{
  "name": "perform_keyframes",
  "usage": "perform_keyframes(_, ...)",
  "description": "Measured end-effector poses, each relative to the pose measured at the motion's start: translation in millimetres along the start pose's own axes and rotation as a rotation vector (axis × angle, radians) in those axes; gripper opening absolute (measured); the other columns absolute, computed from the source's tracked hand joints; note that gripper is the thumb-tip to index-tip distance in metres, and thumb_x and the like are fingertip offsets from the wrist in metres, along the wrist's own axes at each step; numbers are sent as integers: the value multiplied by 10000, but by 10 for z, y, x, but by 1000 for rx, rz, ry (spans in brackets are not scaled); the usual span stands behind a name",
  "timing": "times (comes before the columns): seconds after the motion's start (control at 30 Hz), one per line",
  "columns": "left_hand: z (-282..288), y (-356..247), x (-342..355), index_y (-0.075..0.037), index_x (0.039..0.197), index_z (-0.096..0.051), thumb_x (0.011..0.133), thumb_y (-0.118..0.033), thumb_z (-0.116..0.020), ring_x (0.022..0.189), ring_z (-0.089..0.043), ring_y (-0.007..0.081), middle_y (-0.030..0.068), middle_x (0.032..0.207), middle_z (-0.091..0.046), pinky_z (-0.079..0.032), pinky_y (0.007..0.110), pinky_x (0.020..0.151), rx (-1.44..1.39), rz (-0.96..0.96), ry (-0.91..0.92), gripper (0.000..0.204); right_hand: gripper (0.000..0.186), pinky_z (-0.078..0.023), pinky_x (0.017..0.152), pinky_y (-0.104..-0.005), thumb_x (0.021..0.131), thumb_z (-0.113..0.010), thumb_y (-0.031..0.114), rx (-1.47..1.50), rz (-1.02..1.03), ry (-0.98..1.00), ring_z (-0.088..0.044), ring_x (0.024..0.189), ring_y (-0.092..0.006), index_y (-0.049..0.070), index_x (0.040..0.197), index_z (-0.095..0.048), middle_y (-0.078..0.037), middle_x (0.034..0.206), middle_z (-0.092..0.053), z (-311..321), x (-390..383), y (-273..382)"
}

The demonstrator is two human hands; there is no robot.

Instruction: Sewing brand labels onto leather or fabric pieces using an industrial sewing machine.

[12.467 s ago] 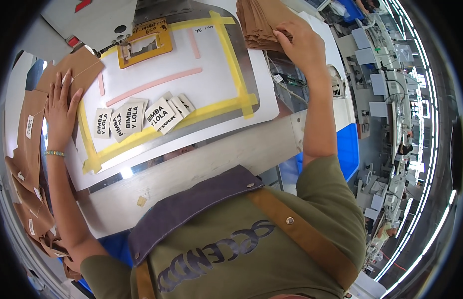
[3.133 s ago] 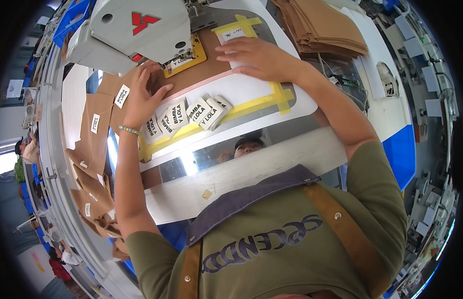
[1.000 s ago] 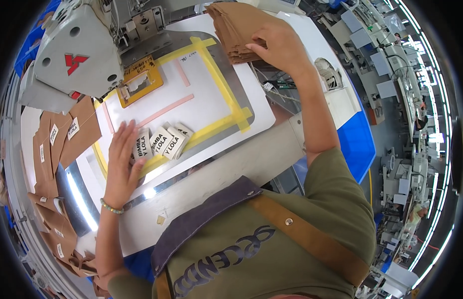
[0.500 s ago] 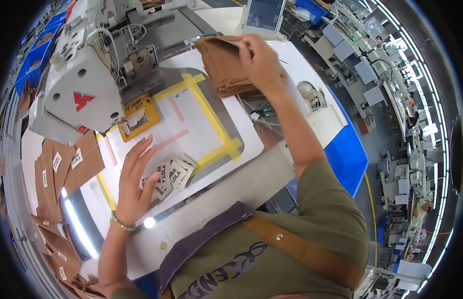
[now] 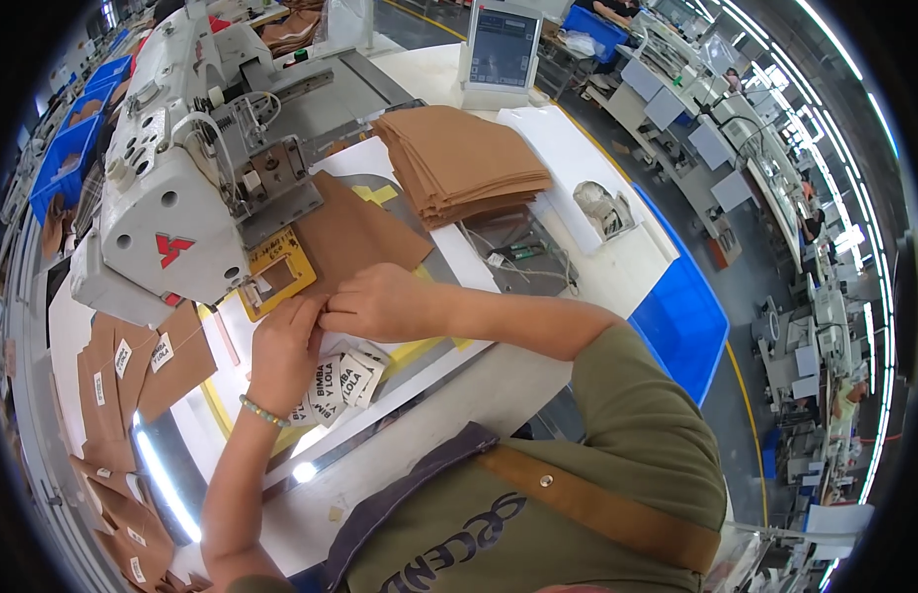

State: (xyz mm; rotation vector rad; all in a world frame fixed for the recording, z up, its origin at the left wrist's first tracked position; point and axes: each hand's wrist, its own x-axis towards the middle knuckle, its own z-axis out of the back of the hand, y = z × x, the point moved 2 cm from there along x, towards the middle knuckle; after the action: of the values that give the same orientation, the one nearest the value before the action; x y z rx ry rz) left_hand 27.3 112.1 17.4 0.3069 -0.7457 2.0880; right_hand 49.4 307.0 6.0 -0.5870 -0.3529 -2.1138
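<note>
Since half a second ago your right hand [image 5: 380,301] has come down from the stack at the far side and now sits on the brown fabric piece [image 5: 355,232], which has arrived flat on the desk [image 5: 578,168] under the machine. Largest first: the white sewing machine [image 5: 172,198] fills the upper left, its head over the yellow clamp frame [image 5: 278,274]. Beyond it, the stack of brown pieces [image 5: 464,163] rests on the desk, well apart from your hands. The single brown piece lies between the stack and the clamp frame, one edge just beside the frame. Your right hand is curled, fingertips pressing the piece's near edge; your left hand [image 5: 281,351] meets it, fingers pinched narrow at the same edge, beaded bracelet [image 5: 263,411] at the wrist. Whether either hand truly grips the cloth or only pins it, I cannot tell. Under your left palm lies the fan of small white labels [image 5: 335,381], partly covered. Finished labelled pieces [image 5: 133,366] sit to the left. Risks, as I judge them: both hands work close to the clamp and needle area, so a started cycle could catch fingers; the piece could skew against the frame if one hand drags; your left wrist could scatter the labels.
</note>
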Motion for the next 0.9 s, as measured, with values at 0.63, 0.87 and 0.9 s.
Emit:
perform_keyframes(0.63,529,570,-856,-15,1120,-723,823,-42,-696,1091,-658,266,75,1184,-728,-570,381,906,607,13,21,299,386,-356,1203,-495,1005,-653,238,-31,-195,202,-442,1471,-264,60,1348,-660,-83,1545,-546,-58,-302,-230)
perform_keyframes(0.87,580,360,-1171,-22,1364,-654,935,-190,-753,1359,-553,351,81,1488,-617,-478,440,1124,407,186,123,472,481,-225,1281,-530,1067,-563,319,84,-278,395,-338,1543,-300,50,1465,-568,-76,1628,-456,151,-372,-169)
perform_keyframes(0.9,577,336,-1184,-35,1393,-637,942,-198,-746,1393,-522,352,72,1514,-595,-456,449,1145,390,208,125,491,497,-213,1287,-530,1068,-559,324,98,-279,394,-321,1554,-302,53,1485,-551,-74,1641,-439,189,-373,-172)
